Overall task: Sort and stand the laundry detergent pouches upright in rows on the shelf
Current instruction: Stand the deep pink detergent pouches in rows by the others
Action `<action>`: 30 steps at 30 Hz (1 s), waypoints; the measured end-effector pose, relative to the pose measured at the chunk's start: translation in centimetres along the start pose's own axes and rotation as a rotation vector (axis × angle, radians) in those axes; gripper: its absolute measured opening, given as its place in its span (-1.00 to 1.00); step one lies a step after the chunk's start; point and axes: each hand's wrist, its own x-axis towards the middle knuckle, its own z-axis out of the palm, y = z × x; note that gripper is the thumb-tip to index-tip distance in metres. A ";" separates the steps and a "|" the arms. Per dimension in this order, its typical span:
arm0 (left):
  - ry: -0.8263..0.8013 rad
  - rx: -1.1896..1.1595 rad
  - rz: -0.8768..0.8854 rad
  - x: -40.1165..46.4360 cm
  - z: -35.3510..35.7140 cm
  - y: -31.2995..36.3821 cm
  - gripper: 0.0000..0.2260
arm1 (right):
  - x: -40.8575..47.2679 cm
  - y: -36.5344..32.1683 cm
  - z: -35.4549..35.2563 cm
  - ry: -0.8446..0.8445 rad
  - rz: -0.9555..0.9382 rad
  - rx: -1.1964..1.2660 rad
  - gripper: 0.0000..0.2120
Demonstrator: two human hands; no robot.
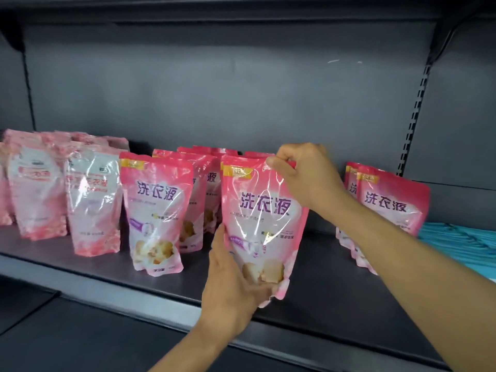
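A pink detergent pouch [264, 218] with purple lettering stands upright at the middle of the dark shelf [88, 275], near its front edge. My left hand [232, 288] grips its bottom left corner. My right hand [303, 173] pinches its top right corner. To its left another pink pouch [154, 210] stands upright, with more pouches [200, 189] in rows behind both. Paler pink-and-white pouches [94, 200] stand in rows at the far left. Two pink pouches [389, 208] stand at the right, partly hidden by my right forearm.
Flat teal packets [461, 245] lie on the shelf at the far right. A grey back panel [214, 89] closes the rear, and a slotted upright [413, 116] runs down at the right. Bare shelf [319, 264] shows between the held pouch and the right pair.
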 end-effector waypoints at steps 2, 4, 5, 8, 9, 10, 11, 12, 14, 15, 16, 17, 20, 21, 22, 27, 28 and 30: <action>-0.001 0.027 -0.007 0.4 -1.4 -0.6 0.22 | 0.4 -0.7 1.3 -0.005 0.005 -0.003 -0.67; 0.005 0.044 -0.002 0.7 -2.2 -1.1 0.22 | 0.6 -1.0 2.3 -0.017 0.017 -0.010 -0.66; 0.006 0.056 0.004 0.9 -2.5 -1.2 0.23 | 0.7 -1.0 2.7 -0.022 0.022 -0.012 -0.65; 0.002 0.121 0.023 1.1 -3.1 -1.3 0.24 | 0.7 -1.0 3.4 -0.016 0.050 -0.004 -0.66; 0.006 0.132 0.030 1.2 -3.2 -1.5 0.24 | 0.7 -1.0 3.4 -0.021 0.062 -0.002 -0.66; 0.013 0.144 0.040 1.1 -3.3 -1.6 0.24 | 0.8 -1.0 3.3 -0.037 0.071 -0.008 -0.66; 0.017 0.167 0.049 1.0 -3.3 -1.7 0.23 | 1.0 -1.1 3.0 -0.065 0.074 -0.027 -0.67; 0.020 0.196 0.046 0.8 -3.4 -1.6 0.21 | 1.1 -1.3 2.7 -0.100 0.067 -0.055 -0.69; 0.031 0.246 0.032 0.6 -3.5 -1.4 0.18 | 1.7 -2.3 2.2 -0.173 0.027 -0.106 -0.76; 0.034 0.264 0.031 0.6 -3.5 -1.4 0.18 | 2.1 -3.0 2.1 -0.208 0.002 -0.120 -0.77; 0.035 0.275 0.031 0.6 -3.5 -1.3 0.19 | 2.5 -3.6 2.3 -0.239 -0.022 -0.136 -0.76; 0.033 0.282 0.032 0.6 -3.6 -1.3 0.19 | 2.9 -4.1 2.6 -0.259 -0.041 -0.163 -0.72; 0.036 0.309 0.035 0.8 -3.8 -1.1 0.18 | 4.0 -5.0 3.7 -0.268 -0.045 -0.235 -0.61; 0.035 0.325 0.035 0.8 -3.9 -1.1 0.18 | 4.2 -5.0 4.0 -0.270 -0.035 -0.232 -0.59; 0.030 0.344 0.035 0.9 -4.0 -1.1 0.18 | 4.3 -4.8 4.2 -0.271 -0.022 -0.223 -0.57; -0.004 0.416 0.046 0.7 -4.3 -1.5 0.19 | 3.9 -4.2 4.8 -0.218 -0.035 -0.202 -0.58; -0.013 0.422 0.047 0.7 -4.4 -1.5 0.18 | 3.7 -4.1 4.7 -0.211 -0.043 -0.208 -0.60; -0.028 0.424 0.045 0.7 -4.5 -1.5 0.18 | 3.2 -4.2 4.2 -0.204 -0.047 -0.239 -0.67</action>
